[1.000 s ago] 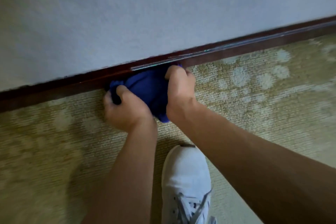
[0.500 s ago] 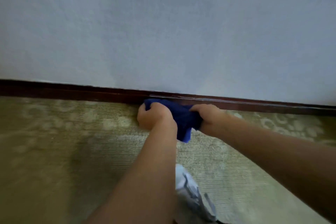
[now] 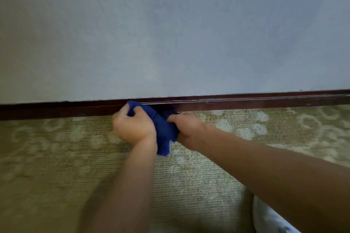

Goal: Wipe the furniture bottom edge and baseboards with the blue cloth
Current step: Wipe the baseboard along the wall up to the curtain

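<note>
both hands bunched round one crumpled dark blue cloth (image 3: 162, 128), held against the dark reddish-brown wooden baseboard (image 3: 246, 101) at the foot of the pale grey-blue wall (image 3: 170, 34). left hand (image 3: 133, 124) at about nine o'clock of the cloth, fingers curled tight over its upper corner, thumb side toward the board. right hand (image 3: 189, 128) at about three o'clock, fingers wrapped into the fabric, knuckles near the board's lower face. cloth pressed to the board at its top end, a loose tail hanging toward six o'clock onto the olive-green patterned carpet (image 3: 56, 157). at five o'clock of the view, a sliver of something white (image 3: 272, 217), probably a shoe, too cropped to be sure.

likely step: rubbing along the baseboard strip. possible trouble from here: only a small wad of fabric meeting the wood, so the narrow top ledge and its pale scuffed line toward three o'clock could be skipped; the dangling tail could drag over the carpet and pick up lint, then smear it back on the board; knuckles set so close to the wood could scrape it on a hard push.

against the view half a second back: same two-handed hold, same spot on the cloth, hands a touch further apart with more blue showing between them. baseboard now tipped slightly up toward three o'clock, where before it ran down that way. white shape shifted from six o'clock, between the forearms, out to five o'clock under the right forearm.
</note>
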Motion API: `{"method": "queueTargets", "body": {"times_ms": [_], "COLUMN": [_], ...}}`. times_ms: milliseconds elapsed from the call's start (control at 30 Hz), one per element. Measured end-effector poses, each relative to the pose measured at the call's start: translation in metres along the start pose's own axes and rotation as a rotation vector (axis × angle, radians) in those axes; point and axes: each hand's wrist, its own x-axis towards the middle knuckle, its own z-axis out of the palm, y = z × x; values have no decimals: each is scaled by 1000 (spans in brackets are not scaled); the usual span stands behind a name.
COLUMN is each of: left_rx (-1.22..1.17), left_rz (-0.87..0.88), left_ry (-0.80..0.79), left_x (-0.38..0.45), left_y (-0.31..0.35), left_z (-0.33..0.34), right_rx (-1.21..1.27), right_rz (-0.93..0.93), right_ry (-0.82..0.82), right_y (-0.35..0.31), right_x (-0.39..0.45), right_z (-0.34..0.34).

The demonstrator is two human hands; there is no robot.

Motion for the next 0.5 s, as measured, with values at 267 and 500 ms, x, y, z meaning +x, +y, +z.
{"method": "queueTargets", "body": {"times_ms": [267, 500], "left_rx": [175, 81], "left_rz": [285, 79], "left_ry": [-129, -27], "left_x": [-38, -18], "left_y": [-12, -1], "left_z": [14, 15], "right_rx": [37, 36], "right_rz": [65, 33], "right_ry": [17, -26], "right_y": [3, -10], "right_x": [5, -5], "right_z": [-39, -24]}}
